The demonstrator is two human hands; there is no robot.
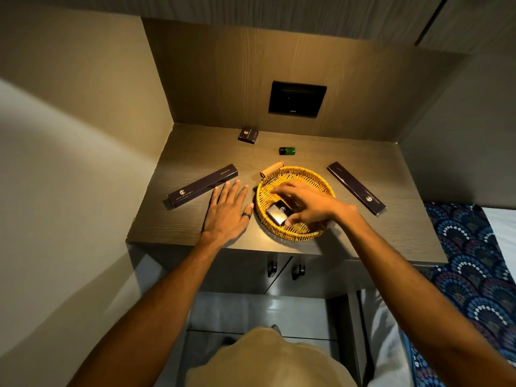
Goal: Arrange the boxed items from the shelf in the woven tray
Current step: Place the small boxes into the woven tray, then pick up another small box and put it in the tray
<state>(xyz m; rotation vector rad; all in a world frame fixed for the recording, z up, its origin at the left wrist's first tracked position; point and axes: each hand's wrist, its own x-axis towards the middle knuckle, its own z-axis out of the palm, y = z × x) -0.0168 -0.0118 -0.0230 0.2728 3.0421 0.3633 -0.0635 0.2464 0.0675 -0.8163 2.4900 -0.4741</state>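
Two walls: plain and pale, they are closing in the niche at 9 and 3 o'clock, with a wood-grain back panel [279,79] standing at 12 o'clock.
Shelf [349,233]: a flat slab of grey-brown wood grain is lying under warm light and bearing everything else.
Bedding [472,263]: dark blue cloth with a fan pattern is showing at 3 o'clock, beside the shelf's edge.
Cupboard doors: two small dark handles [284,269] are hanging just under the shelf's front edge at 6 o'clock.
Wall plate [297,99]: a black rectangle is sitting in the back panel.
Woven tray [268,219]: a round, shallow basket of yellow wicker is resting near the shelf's front, slightly toward 3 o'clock.
Left long box [202,186]: a slim dark carton with pale print is lying at 9 o'clock from the tray, slanted.
Right long box [356,187]: a matching slim carton is lying at 3 o'clock from the tray, slanted the other way.
Left hand [227,210]: it is lying flat and released on the shelf, fingers spread, a dark ring on one finger, between the left long box and the tray.
Right hand [305,203]: it is reaching into the tray, thumb and fingers grasping the small box.
Small box [277,213]: dark and glossy with a pale logo, it is sitting inside the tray at its 7 o'clock side.
Second small box [248,135]: a dark square carton is lying at 12 o'clock near the back panel.
Tan tube [272,169]: a small cylinder is touching the tray's rim at 11 o'clock.
Green bottle [287,151]: tiny, black-capped, it is lying on its side at 12 o'clock from the tray.
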